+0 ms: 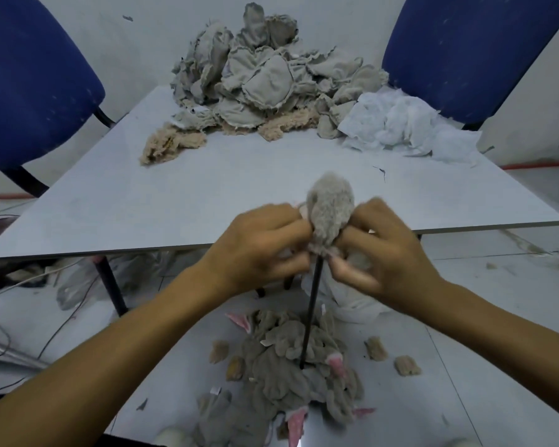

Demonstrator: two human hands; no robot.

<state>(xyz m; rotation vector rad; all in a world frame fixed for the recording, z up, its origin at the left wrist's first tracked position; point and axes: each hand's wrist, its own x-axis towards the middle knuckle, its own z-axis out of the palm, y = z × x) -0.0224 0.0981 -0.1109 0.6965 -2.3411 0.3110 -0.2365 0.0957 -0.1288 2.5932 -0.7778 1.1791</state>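
the plush piece (329, 204) sits over the top end of a black rod (312, 304), above the near edge of the far surface (207, 195) and between both hands. the piece is grey and fuzzy, and its rounded end points up.

the left hand (259, 243) grips the piece at its lower left side. the fingers are curled and clamped on the fabric. the right hand (388, 250) grips the lower right side, with the fingers curled and pinching the fabric edge just beside the rod. both hands are slightly blurred, so single fingertip positions cannot be told.

the rod runs down, tilted slightly left, from the piece to a plush pile (281, 375) on the near surface (175, 366). its lower end is in the pile. the pile holds grey pieces with pink ear parts. small beige scraps (407, 366) lie apart on both sides of the pile.

at the far edge of the far surface lies a heap (259, 75) of grey fabric shells. beige fluff (168, 143) lies at its left foot. white stuffing (407, 124) touches its right side.

a blue chair (29, 75) stands to the left of the far surface, and a second chair (465, 53) stands to the right. cables (0, 333) lie on the floor at left.
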